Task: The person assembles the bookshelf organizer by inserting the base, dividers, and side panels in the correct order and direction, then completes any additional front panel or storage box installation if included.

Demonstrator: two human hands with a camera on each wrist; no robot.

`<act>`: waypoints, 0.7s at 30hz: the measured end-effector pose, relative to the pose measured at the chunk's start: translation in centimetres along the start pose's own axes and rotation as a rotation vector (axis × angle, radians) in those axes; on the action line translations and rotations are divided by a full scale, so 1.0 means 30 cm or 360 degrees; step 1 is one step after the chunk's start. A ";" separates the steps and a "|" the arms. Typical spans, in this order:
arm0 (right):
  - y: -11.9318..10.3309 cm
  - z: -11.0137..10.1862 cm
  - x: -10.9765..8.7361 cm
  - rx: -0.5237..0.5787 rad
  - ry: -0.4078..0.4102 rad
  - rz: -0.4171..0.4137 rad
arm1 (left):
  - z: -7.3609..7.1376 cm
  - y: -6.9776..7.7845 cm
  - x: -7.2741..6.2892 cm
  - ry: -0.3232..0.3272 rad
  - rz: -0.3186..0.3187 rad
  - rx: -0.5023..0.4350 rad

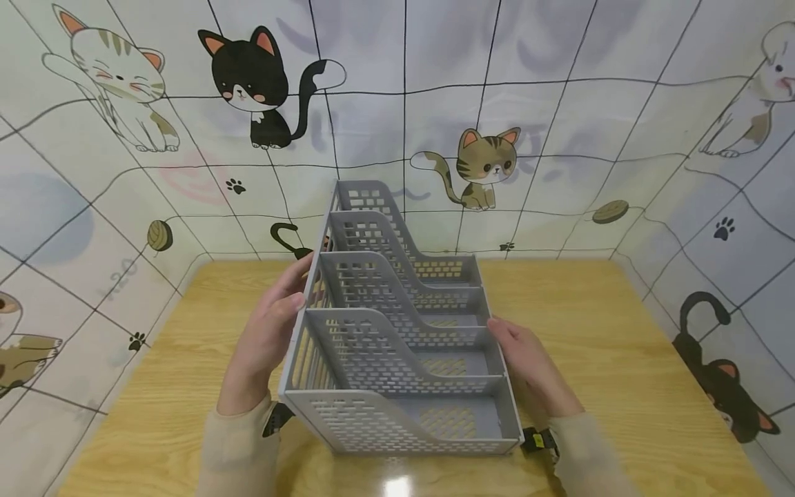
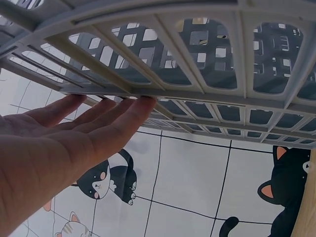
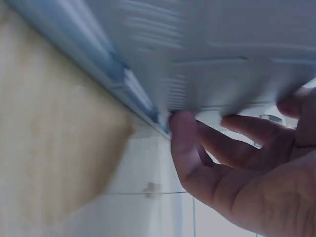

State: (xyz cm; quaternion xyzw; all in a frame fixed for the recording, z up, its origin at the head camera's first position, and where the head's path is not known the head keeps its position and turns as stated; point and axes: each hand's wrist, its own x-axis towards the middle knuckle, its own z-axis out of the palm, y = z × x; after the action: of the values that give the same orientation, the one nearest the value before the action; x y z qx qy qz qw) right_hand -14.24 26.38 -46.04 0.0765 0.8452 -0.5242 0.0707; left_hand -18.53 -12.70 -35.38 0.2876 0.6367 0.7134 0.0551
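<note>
A grey plastic file organizer (image 1: 366,421) with several upright dividers stands on the wooden table between my two hands. Its walls are perforated, tall at the left and low at the right. My left hand (image 1: 263,338) touches the tall slatted side. In the left wrist view, the nearly straight fingers (image 2: 126,118) of that hand have their tips against a slatted rail. At the low right side, my right hand (image 1: 528,359) presses its fingertips near the edge. The right wrist view shows those fingers (image 3: 185,143), gently bent, against the smooth outer face; part of the hand is cut off.
The wooden table (image 1: 596,331) extends on both sides of the organizer. Behind and beside it hangs a white sheet (image 1: 373,124) with black grid lines and cartoon cats. Dark straps with small devices (image 1: 537,440) sit on the wrists.
</note>
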 end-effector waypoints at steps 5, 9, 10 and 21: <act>-0.019 -0.024 -0.015 0.0019 -0.0035 -0.0030 | -0.006 0.026 -0.018 0.0026 0.0005 0.0267; -0.015 -0.038 -0.022 0.0032 -0.0096 -0.0061 | -0.012 0.043 -0.035 -0.0031 0.0099 0.0418; -0.013 -0.040 -0.024 0.0038 -0.0107 -0.0064 | -0.014 0.045 -0.039 -0.0065 0.0128 0.0427; -0.011 -0.032 -0.030 0.0031 -0.0033 -0.0114 | -0.016 0.048 -0.041 -0.0497 0.0331 0.0278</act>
State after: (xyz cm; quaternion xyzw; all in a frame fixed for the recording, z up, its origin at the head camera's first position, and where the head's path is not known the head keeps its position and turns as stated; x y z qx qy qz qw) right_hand -13.46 27.04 -45.14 0.0415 0.8414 -0.5354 0.0598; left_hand -17.33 -13.94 -34.45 0.4624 0.6468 0.6041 0.0540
